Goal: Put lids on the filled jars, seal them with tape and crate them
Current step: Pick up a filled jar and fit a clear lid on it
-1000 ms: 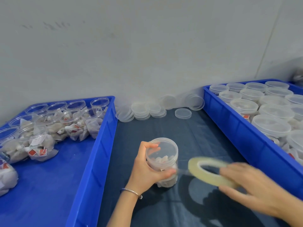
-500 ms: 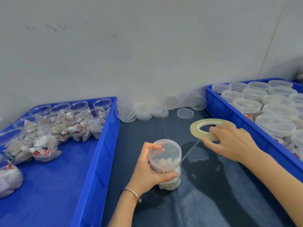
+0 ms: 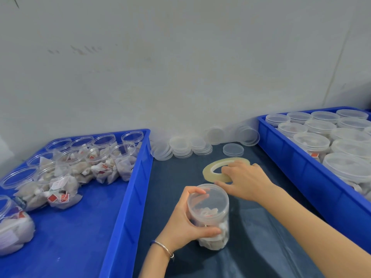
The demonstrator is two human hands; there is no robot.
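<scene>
Jar w/ lid on, tape roll just behind it.
L hand [image 3: 181, 227] wraps round jar [image 3: 209, 215]; R hand [image 3: 246, 180] fingers curl on tape roll [image 3: 210, 169], flat on dark mat.

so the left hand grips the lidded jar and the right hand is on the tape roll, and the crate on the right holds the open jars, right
Not quite. In the head view the right crate holds lidded jars; the open ones sit in the left crate. The left hand does grip the lidded jar, right hand on the tape roll.
</scene>
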